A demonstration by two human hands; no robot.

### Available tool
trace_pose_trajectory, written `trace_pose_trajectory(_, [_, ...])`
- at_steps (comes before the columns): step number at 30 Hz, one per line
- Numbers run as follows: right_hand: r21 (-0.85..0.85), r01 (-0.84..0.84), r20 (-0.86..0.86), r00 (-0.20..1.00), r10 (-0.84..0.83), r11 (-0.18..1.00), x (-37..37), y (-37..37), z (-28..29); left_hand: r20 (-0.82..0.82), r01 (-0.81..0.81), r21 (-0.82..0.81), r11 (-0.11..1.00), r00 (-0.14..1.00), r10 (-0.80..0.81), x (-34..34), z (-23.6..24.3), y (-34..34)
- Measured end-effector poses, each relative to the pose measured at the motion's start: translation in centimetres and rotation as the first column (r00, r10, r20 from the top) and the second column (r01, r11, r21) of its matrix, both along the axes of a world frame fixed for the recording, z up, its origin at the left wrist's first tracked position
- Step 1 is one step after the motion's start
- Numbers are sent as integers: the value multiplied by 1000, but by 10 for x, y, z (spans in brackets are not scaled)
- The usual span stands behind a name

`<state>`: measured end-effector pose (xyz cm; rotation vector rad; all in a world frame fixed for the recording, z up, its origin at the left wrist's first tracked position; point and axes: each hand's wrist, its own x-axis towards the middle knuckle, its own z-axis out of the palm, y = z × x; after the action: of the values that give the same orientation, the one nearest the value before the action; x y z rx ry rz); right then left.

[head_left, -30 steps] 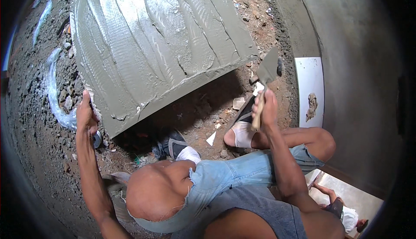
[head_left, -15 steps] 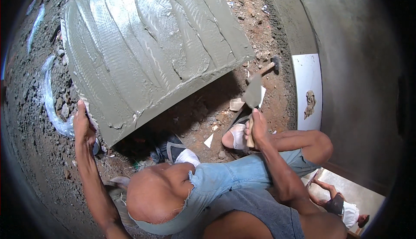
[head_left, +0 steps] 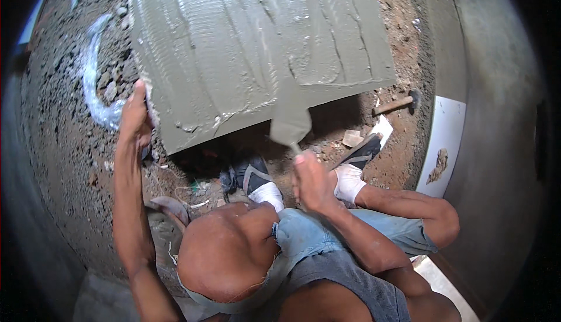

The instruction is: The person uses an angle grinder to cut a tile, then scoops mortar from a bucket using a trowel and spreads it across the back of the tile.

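Observation:
A large tile-like slab [head_left: 245, 59] is coated with wet grey mortar, which lies in long ridges. My left hand [head_left: 134, 117] grips its left edge, thumb up along the side and fingers partly hidden beneath. In my right hand [head_left: 315, 182] is a pointing trowel [head_left: 291, 117], held by its handle. The trowel's grey blade overlaps the slab's near edge; whether it touches the mortar I cannot tell. Below that edge are my two feet in dark shoes, beside the dark gap under the slab.
A hammer [head_left: 394, 105] lies on the dirt to the right, with a small pale block [head_left: 352, 138] nearer my foot. A white panel [head_left: 444, 141] with a brown patch stands along the right. Clear plastic sheeting [head_left: 93, 79] lies on the rubble at left. A round container [head_left: 166, 223] is by my left knee.
My right hand has swung the trowel leftward, from beside the slab to over its near edge. My left hand keeps its hold on the slab. The view has shifted.

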<state>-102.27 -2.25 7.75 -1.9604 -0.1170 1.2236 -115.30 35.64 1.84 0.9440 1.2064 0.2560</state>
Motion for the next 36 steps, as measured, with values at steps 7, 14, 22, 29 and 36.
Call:
trace_pose_trajectory(7, [-41,-521,107,846,522,853,-22,51,22,-104,32,55,998,994,-26,-5,-6,6])
trace_pose_trajectory(14, [-49,-779,123,617,778,625,-51,87,27,-177,93,86,992,981,-77,-14,-34,18])
trace_pose_trajectory(22, [-154,-977,125,132,983,151,23,110,79,-11,49,19,999,999,-49,-22,-32,12])
trace_pose_trajectory(29, [-226,-800,332,473,816,556,134,228,113,351,94,-78,993,934,-62,-24,-13,-5])
trace_pose_trajectory(36, [-352,-687,551,396,734,635,184,428,110,604,-70,-114,991,787,125,2,-24,16])
